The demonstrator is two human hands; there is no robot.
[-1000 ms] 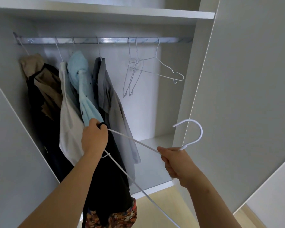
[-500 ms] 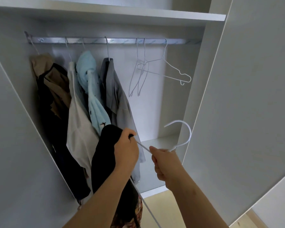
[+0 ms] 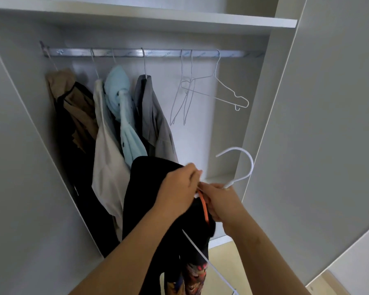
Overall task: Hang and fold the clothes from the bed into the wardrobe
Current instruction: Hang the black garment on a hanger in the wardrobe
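A black garment (image 3: 143, 188) with an orange inner trim and a colourful print near its hem hangs over a white wire hanger (image 3: 243, 167) in front of the open wardrobe. My left hand (image 3: 177, 190) grips the black cloth at the hanger's neck. My right hand (image 3: 219, 201) holds the hanger just under its hook, and the hook points up toward the metal rail (image 3: 158, 53). The two hands touch each other. The hanger's lower arm runs down to the bottom right.
On the rail hang a tan and black coat (image 3: 73, 116), a cream garment (image 3: 107, 158), a light blue shirt (image 3: 124, 116) and a grey shirt (image 3: 153, 116). Three bare wire hangers (image 3: 202, 92) hang at the rail's right part. A shelf (image 3: 179, 20) lies above; the open door (image 3: 328, 124) stands right.
My left hand has slid the black garment right along the hanger's arm until it meets my right hand at the neck. The hanger has stayed at about the same height.
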